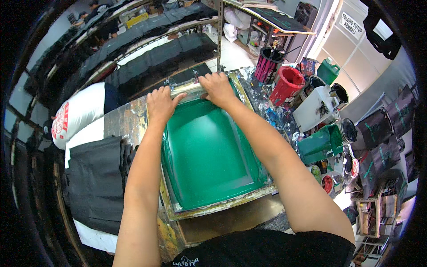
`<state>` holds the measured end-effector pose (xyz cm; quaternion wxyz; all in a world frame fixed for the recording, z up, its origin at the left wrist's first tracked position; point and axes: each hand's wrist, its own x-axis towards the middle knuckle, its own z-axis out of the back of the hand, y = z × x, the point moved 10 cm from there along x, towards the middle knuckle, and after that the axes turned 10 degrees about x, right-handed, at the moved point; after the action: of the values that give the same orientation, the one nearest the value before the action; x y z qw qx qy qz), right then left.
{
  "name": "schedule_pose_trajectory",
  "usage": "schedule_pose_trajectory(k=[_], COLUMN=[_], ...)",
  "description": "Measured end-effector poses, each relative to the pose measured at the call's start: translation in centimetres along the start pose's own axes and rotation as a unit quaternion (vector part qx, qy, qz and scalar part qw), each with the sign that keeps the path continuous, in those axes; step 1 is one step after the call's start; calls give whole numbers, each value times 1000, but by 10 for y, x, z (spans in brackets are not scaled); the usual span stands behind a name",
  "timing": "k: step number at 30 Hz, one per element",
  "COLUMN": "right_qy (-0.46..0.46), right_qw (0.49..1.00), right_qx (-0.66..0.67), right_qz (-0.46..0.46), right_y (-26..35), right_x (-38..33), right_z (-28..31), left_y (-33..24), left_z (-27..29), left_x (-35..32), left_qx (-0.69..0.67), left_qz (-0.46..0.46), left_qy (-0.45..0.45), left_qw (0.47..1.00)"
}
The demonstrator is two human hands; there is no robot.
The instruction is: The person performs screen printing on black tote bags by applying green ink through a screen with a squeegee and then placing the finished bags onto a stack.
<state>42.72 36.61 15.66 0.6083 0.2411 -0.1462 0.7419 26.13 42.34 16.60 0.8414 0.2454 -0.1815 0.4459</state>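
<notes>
A screen-printing frame with green mesh (209,155) lies flat on the print table in front of me. Both my arms reach over it to its far edge. My left hand (161,104) and my right hand (216,88) are closed side by side on a squeegee (190,92), a pale bar held across the top end of the screen. The squeegee's blade is hidden behind my fingers.
A stack of folded black garments (95,178) lies left of the frame on the table. Right of it stand a red bucket (287,84), a green ink tub (318,144) and several open pots. Rows of dark shirts (147,49) lie on long tables beyond.
</notes>
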Motion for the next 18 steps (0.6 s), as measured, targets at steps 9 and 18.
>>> schedule_pose_trajectory(k=[9,18], right_qy=[6,18], right_qw=[999,1000], right_qx=[-35,-19], right_qz=[1,3], right_y=[20,52], right_x=[-32,-87], right_z=[10,40], left_y=[-8,-25], left_z=[24,68], left_x=[-36,-96], left_qx=[-11,-25], left_qz=[-7,-15], left_qy=[-38,-90], left_qw=[999,996])
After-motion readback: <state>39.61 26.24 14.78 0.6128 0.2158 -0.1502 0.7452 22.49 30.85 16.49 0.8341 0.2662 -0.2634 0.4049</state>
